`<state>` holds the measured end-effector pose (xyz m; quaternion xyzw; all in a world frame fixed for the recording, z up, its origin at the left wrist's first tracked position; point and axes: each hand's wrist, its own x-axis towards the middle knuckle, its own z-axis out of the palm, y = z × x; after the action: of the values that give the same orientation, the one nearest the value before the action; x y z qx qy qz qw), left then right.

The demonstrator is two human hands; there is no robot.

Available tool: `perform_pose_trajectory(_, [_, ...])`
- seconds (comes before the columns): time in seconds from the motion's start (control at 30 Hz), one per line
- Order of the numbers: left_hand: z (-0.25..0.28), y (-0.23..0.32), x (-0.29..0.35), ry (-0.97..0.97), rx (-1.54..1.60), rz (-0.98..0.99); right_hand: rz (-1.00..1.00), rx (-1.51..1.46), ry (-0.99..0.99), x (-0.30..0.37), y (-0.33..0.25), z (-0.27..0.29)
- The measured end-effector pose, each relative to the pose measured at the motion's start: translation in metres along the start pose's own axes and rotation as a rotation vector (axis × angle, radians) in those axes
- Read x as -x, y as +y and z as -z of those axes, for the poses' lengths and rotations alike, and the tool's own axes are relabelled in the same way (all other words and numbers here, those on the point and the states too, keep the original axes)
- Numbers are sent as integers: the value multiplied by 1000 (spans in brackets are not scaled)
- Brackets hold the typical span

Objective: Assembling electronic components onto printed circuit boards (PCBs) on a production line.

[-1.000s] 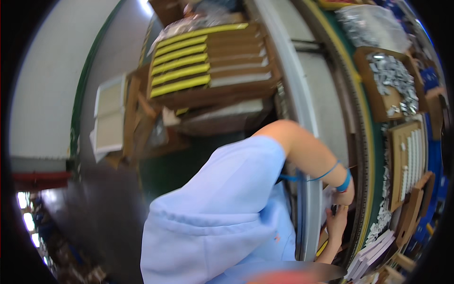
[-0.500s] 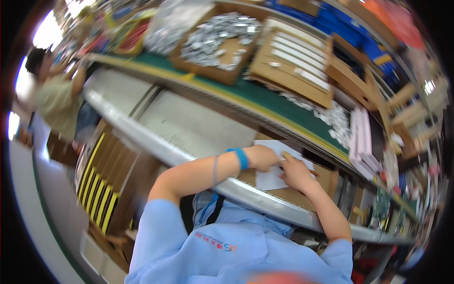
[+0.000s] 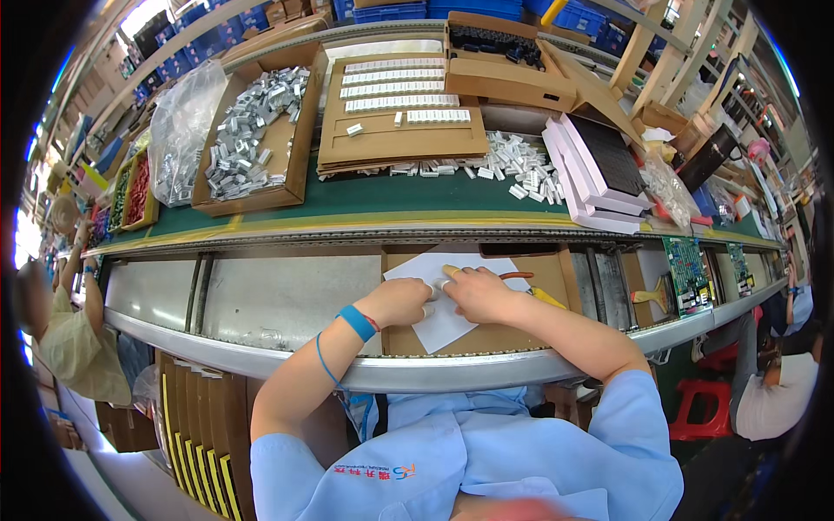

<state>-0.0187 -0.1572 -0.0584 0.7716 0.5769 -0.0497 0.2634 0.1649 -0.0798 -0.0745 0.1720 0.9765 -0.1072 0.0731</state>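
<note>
under the fingers (image 3: 447, 280) lies a white sheet (image 3: 452, 321) on a brown cardboard tray (image 3: 556, 278). beyond the fingertips runs a green belt (image 3: 373, 198) edged in yellow. a blue wristband (image 3: 357, 322) sits behind the left hand (image 3: 400, 301); the sleeves (image 3: 634, 408) are pale blue.

View's swung from off to the side to square over the bench. Both hands, left hand (image 3: 401, 301) and right hand (image 3: 479, 293), now sit together on the white paper sheet (image 3: 452, 321) instead of lifting it.
</note>
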Motion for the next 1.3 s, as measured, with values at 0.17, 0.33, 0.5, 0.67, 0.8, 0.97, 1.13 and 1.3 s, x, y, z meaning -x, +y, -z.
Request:
perform_pose_trajectory(0.17, [1, -1, -1, -1, 11, 3, -10, -5, -34, -2, -1, 5])
perform_pose_trajectory(0.33, [6, -1, -1, -18, 2, 5, -12, -14, -31, -4, 1, 5])
perform_pose_trajectory(0.5, [2, -3, 2, 4, 32, 9, 12, -1, -26, -4, -2, 6])
perform_pose_trajectory(0.67, [2, -2, -3, -37, -16, 14, -6, -6, -32, -1, -1, 5])
perform_pose_trajectory(0.8, [0, -2, 1, 64, 28, -28, -12, -17, -38, -2, -1, 4])
perform_pose_trajectory(0.97, [-4, -6, -1, 61, 44, -10, -19, -16, -50, -2, -2, 7])
perform_pose_trajectory(1.13, [2, -2, 0, 46, 37, -12, -20, -38, -34, -1, 0, 6])
perform_pose_trajectory(1.3, [-1, -5, -2, 40, 56, -37, -13, -22, -21, -1, 0, 4])
